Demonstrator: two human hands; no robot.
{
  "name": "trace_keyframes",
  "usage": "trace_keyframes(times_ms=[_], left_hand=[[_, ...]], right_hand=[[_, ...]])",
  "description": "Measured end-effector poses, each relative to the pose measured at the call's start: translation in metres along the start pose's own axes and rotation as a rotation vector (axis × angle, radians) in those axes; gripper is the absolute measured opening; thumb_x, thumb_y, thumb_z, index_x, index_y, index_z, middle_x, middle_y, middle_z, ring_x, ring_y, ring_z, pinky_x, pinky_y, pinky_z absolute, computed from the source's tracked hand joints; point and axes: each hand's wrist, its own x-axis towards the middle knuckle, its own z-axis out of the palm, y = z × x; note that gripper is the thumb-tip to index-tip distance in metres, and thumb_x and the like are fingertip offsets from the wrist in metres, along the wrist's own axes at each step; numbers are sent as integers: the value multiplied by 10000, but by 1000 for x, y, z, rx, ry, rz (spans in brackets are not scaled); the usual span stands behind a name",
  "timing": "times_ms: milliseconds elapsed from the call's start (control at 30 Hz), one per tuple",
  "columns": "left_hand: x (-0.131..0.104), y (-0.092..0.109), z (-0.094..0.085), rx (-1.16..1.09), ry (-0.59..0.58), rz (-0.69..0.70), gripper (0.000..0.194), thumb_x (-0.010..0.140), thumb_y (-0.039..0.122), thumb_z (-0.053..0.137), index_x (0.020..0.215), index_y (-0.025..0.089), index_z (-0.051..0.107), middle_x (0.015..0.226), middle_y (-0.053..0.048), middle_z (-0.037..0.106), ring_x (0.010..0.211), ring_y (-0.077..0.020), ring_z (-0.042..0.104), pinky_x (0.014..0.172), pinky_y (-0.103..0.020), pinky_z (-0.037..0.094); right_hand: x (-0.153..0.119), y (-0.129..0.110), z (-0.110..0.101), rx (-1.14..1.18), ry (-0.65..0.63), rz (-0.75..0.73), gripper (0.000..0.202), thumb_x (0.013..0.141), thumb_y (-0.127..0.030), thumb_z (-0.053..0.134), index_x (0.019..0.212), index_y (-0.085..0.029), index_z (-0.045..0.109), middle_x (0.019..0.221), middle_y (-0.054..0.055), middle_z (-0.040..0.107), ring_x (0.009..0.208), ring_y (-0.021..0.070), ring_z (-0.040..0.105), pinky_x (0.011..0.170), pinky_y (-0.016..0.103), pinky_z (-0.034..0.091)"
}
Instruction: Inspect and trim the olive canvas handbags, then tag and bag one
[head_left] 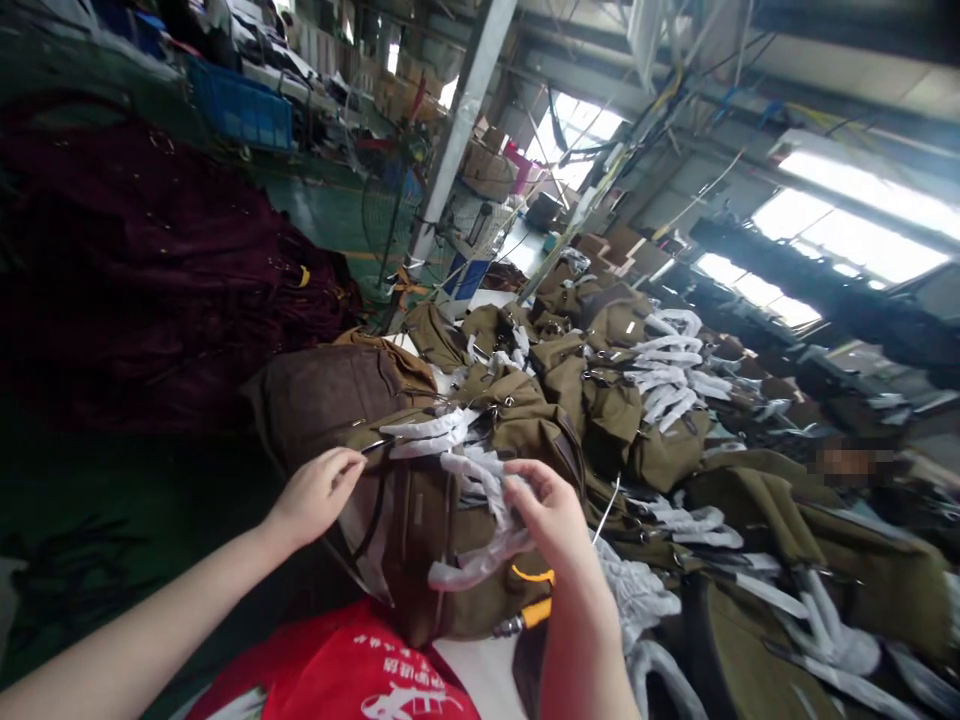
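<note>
An olive-brown bag lies in front of me, its handle wrapped in white film. My right hand has thumb and fingers closed on that wrapped handle. My left hand is pinched at the bag's left upper edge; what lies between its fingertips is too small to make out. Between the hands, more white-wrapped straps lie across olive fabric. A yellow-orange tool with a metal tip rests beside my right forearm, partly hidden by it.
Many olive bags with wrapped handles are piled ahead and right. A dark maroon heap of bags stands left. Behind are a slanted-looking metal post, a standing fan and a blue bin.
</note>
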Motion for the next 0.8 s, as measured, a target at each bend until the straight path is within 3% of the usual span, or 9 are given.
trace_keyframes(times_ms=[133,200,267,367,433,500,567,667,800], left_hand=[[23,-13,38,281,-56,41,1071,633,447,770,1504,100,254,1585,-189,239,1453,-354,231,1195,-482,240],[31,-7,63,302,-164,45,1011,606,309,768,1491,123,318,1543,-179,345,1412,-337,332,1164,-441,303],[40,3,76,284,-228,56,712,658,203,683,1355,205,538,1356,-119,585,1235,-275,546,1041,-341,426],[62,9,57,284,-189,15,306,802,254,542,1053,241,715,1030,-83,733,966,-246,676,792,-284,488],[85,5,24,340,-62,-82,361,888,336,412,933,160,723,917,-158,728,899,-304,683,714,-326,471],[110,-1,-11,442,176,-194,405,893,354,389,914,100,703,898,-209,709,897,-342,675,717,-353,464],[132,-4,-33,489,248,-107,401,889,337,400,963,70,690,973,-234,697,984,-369,648,807,-396,468],[150,2,-34,461,52,155,358,841,262,491,1113,117,672,1243,-181,639,1176,-341,565,994,-420,426],[145,34,-20,385,-245,334,571,736,333,688,1266,136,607,1393,-145,550,1293,-299,488,1093,-366,385]], right_hand=[[9,-24,-22,-167,-134,10,363,750,-415,679,980,-135,674,741,14,654,628,132,538,589,248,408],[12,-23,-17,-175,-213,16,346,751,-392,660,985,-137,679,782,22,673,636,132,549,599,250,416],[12,-16,-10,-242,-202,6,306,766,-350,635,984,-143,692,850,39,698,698,148,582,657,264,444],[10,3,-7,-315,-124,10,275,797,-319,600,978,-141,706,881,56,714,762,171,608,723,285,464],[5,14,-9,-292,-136,36,269,797,-307,601,977,-138,708,886,59,717,768,173,613,724,285,467],[-3,18,-11,-248,-162,59,263,791,-300,611,974,-137,707,886,55,716,750,166,612,708,277,466],[-15,13,-12,-196,-174,67,251,787,-305,630,957,-137,706,876,49,712,731,155,607,698,268,468],[-34,-9,-12,-152,-225,44,225,790,-307,649,936,-145,708,845,34,705,701,141,597,667,246,466],[-48,-42,-10,-315,-314,-57,181,782,-216,640,938,-182,723,823,6,708,685,132,597,629,222,448]])
